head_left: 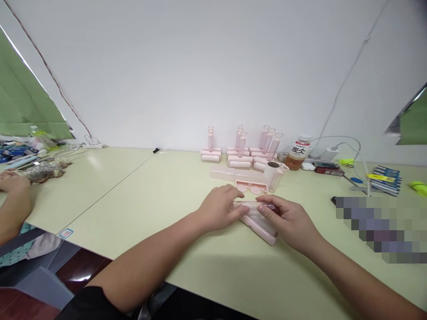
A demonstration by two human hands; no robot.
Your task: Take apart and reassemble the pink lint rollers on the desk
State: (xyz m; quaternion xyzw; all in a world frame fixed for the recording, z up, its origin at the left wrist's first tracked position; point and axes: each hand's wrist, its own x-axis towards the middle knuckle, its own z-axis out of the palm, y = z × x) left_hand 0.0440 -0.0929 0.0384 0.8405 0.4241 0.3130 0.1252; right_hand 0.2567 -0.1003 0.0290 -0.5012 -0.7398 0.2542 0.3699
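Note:
My left hand (220, 208) and my right hand (289, 221) both grip a pink lint roller (262, 229) low over the table. Thumbs lie along its top, and the fingers partly hide it. A pale roll shows between the hands, and the pink casing slants down toward me. Just beyond my fingertips lies a pink frame with round ends (255, 188). Behind it are a long translucent pink cover (230, 173) and a roll with a brown core (272, 165), a pink handle (278, 178) beside it.
Several pink lint rollers with upright handles (240, 155) stand near the wall. To their right are a bottle (298, 153), a white charger (328, 154), cables and a striped packet (385, 179). Another person's arm (13, 206) rests at far left near a patterned object (46, 170).

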